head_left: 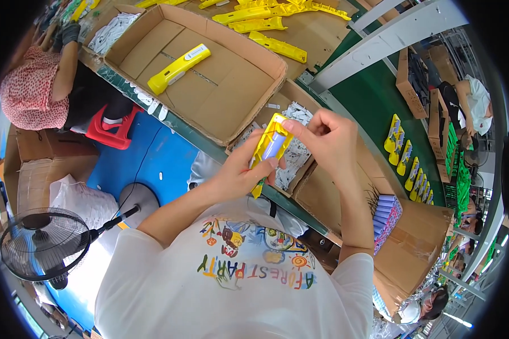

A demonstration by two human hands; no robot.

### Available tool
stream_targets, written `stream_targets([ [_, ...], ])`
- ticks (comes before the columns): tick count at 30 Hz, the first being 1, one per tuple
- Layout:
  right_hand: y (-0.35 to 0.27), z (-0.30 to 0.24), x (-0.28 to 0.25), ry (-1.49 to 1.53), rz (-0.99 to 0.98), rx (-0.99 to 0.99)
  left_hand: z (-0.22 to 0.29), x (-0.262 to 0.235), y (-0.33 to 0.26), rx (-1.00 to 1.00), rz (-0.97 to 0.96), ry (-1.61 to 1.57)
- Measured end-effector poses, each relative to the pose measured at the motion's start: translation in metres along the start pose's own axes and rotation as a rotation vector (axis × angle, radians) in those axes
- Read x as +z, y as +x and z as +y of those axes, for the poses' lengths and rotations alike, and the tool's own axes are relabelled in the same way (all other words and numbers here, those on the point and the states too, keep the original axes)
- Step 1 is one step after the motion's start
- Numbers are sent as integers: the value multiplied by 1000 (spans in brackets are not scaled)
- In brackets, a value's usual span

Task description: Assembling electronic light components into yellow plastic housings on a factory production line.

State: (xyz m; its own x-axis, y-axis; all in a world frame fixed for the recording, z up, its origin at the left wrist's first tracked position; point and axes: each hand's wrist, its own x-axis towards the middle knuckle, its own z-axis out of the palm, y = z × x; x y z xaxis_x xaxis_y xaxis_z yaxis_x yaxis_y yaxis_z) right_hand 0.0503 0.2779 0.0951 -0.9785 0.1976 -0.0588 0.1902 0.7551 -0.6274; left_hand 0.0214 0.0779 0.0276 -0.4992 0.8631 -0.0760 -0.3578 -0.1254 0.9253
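A yellow flashlight half-shell (262,148) with a purple battery cell (274,146) lying in it is held in front of my chest. My left hand (244,169) is closed around its lower part, the thumb across the battery's lower end. At the upper end, the thumb of my right hand (322,135) presses on the shell while its other fingers are curled; whether they also hold something small is hidden. Beneath the hands is a box of small white parts (293,161). A finished-looking yellow flashlight (179,69) lies in a large shallow cardboard box (232,85) to the left.
Yellow shells (277,46) lie at the far side, and several battery-filled shells (417,179) stand in a row on the green bench (359,104). Purple batteries (385,217) are stacked at right. A fan (45,243), a red stool (114,129) and a seated co-worker (37,87) are left.
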Motion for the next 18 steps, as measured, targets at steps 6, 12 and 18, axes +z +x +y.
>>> stream_targets([
  [6,4,81,-27,528,257,16,35,-48,30,196,-59,368],
  [12,92,395,-212,-390,635,206,56,-190,28,10,811,1905],
  [18,97,325,-133,-1052,461,335,84,-124,30,50,47,-783],
])
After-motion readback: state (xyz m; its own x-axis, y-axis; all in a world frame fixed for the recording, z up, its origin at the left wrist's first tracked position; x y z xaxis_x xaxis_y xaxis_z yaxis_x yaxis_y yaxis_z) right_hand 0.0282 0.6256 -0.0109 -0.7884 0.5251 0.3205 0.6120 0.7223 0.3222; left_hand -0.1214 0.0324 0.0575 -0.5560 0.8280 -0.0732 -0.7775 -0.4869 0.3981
